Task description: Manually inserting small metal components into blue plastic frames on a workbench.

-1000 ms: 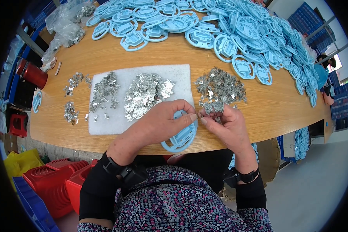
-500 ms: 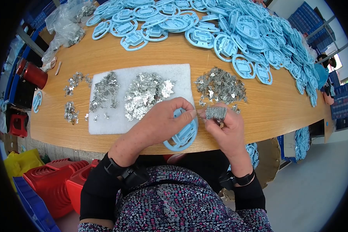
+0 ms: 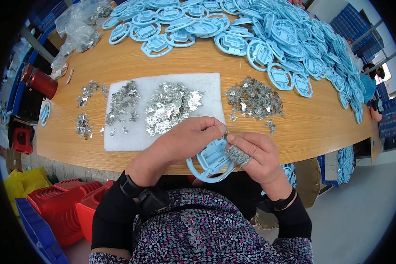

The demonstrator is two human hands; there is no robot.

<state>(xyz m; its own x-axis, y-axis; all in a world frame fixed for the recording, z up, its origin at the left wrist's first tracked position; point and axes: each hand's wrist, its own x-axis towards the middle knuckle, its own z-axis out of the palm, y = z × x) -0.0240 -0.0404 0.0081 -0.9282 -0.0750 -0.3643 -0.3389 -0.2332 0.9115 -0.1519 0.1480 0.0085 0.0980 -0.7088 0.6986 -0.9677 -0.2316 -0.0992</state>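
Note:
A light-blue plastic part shaped like a toy steering wheel [image 3: 212,155] is tilted between my hands at the table's front edge. My left hand [image 3: 193,137] is closed on its far side, with thumb and index finger pinched together. My right hand [image 3: 258,155] is at the right of the wheel, its fingertips meeting those of my left hand. A grey cloth-like wrap [image 3: 239,155] covers one of its fingers. Something small and dark shows between the fingertips, too small to name. Beyond my left hand lies a heap of shiny metal clips [image 3: 168,108] on a white foam sheet [image 3: 211,81].
More small metal pieces [image 3: 255,100] are heaped on the wood table [image 3: 171,65] to the right. A large pile of blue wheels [image 3: 286,33] covers the far side. At left are a plastic bag [image 3: 77,26], a red cylinder [image 3: 42,83] and red stools [image 3: 59,207].
The blue wheel has turned so its inner face shows more. My right hand has rolled over and come in against it, meeting the left fingertips. The view has shifted slightly.

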